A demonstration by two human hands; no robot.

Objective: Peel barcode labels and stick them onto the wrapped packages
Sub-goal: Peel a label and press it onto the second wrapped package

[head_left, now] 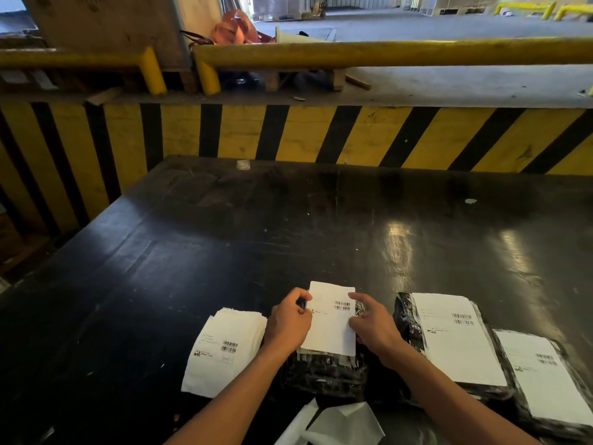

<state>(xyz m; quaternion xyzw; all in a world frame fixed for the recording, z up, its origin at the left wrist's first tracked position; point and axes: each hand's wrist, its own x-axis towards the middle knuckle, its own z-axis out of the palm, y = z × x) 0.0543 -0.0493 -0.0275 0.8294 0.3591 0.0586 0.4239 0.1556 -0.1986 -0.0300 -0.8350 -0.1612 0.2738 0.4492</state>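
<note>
A white barcode label point(330, 319) lies over a black wrapped package point(324, 374) near the table's front edge. My left hand point(288, 322) pinches the label's upper left edge. My right hand point(372, 322) rests on its right edge, fingers spread, pressing it onto the package. Left of my hands sits a stack of unpeeled labels point(224, 348). To the right lie two black packages with labels on them, one nearer the middle point(455, 338) and one at the far right point(552, 380).
The black table point(288, 226) stretches ahead to a yellow-and-black striped wall point(321, 133) with yellow rails point(385, 53) above. Crumpled white backing paper point(337, 425) lies at the front edge. Small scraps point(243, 164) dot the far table.
</note>
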